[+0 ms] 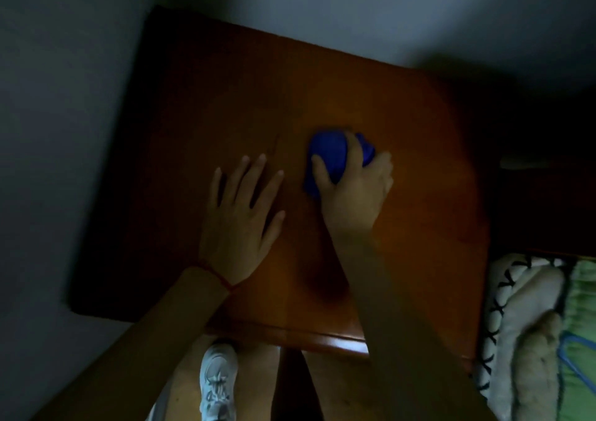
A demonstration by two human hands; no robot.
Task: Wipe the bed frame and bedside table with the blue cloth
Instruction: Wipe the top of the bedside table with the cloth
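On the dim bedside table (403, 179), the right hand (353, 191) grips the bunched blue cloth (329, 156) while the left hand (240, 214), fingers spread, seemingly braces flat; long overlapping strokes toward the edges would serve best.

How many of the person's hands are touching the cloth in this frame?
1. The right hand grips the bunched blue cloth on the bedside table. The left hand lies flat on the tabletop beside it, apart from the cloth.

Two hands (240, 219), one blue cloth (329, 154), one bedside table (403, 130), one shoe (216, 382)
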